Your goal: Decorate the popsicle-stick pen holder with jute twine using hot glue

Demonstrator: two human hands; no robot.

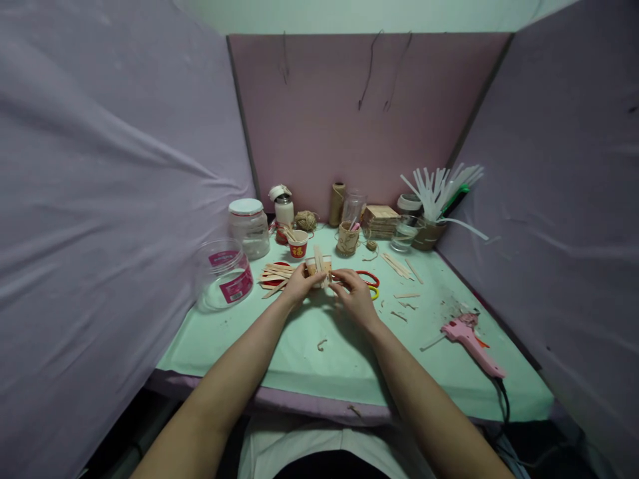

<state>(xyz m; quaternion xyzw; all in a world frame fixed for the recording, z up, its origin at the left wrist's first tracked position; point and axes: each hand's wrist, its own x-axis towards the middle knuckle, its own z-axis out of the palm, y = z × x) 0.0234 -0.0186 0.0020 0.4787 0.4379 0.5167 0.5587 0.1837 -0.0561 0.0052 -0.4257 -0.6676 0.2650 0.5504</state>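
A small paper cup (pixel 313 265) with flat wooden craft sticks (pixel 319 258) upright against its side is held just above the table. My left hand (pixel 299 286) is closed around the cup's left side, thumb across the front. At the cup's right edge, the fingers and thumb of my right hand (pixel 355 296) come together in a pinch; what lies between them is too small to make out. Scissors with red and yellow handles (pixel 368 278) lie just behind my right hand. A pile of craft sticks (pixel 275 278) rests on something red beside my left hand.
A pink glue gun (pixel 472 342) with its cord lies at the right. Clear jars (pixel 248 233) stand at the left. Along the back are a twine ball (pixel 305 220), a twine-wrapped cup (pixel 348 241), stacked wooden squares (pixel 380 221) and white glue sticks (pixel 436 189). Scraps lie about.
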